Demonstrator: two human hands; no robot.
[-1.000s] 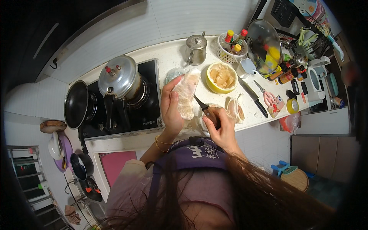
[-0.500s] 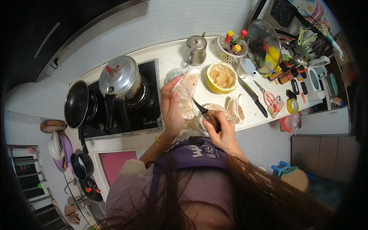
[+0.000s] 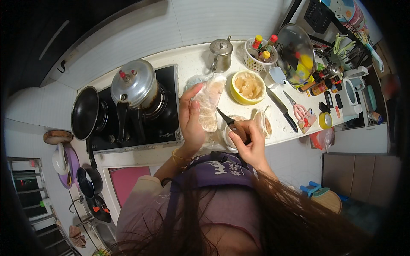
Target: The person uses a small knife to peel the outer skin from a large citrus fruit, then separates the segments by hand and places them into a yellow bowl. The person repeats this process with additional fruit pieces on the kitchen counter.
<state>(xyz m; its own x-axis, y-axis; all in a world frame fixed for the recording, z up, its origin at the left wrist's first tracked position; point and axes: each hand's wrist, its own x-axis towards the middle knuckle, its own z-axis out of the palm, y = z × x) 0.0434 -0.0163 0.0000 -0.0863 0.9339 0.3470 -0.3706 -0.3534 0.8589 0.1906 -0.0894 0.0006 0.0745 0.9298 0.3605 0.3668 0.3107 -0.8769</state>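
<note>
My left hand [image 3: 193,117] is closed round a long, pale piece of peeled pomelo [image 3: 208,104] with white membrane on it, held upright above the counter's front. To its right, my right hand [image 3: 252,143] grips the wooden handle of a small paring knife [image 3: 228,119]. The dark blade points up and left, close to the pomelo but apart from it. Behind my right hand, more pomelo pieces [image 3: 262,121] lie on the counter, partly hidden by the fingers. A yellow bowl [image 3: 235,96] of peeled pale flesh stands just beyond the knife.
Left is a black cooktop [image 3: 170,111] with a pressure cooker [image 3: 133,85] and a frying pan [image 3: 85,112]. A steel pot [image 3: 221,59] and a basket of bottles [image 3: 256,64] stand behind. A large knife [image 3: 279,104], pink-handled scissors [image 3: 300,112] and tape [image 3: 325,120] lie right.
The knife and my right hand have drawn slightly right, and the blade tip is a little farther from the pomelo piece. My left hand still holds it in nearly the same spot.
</note>
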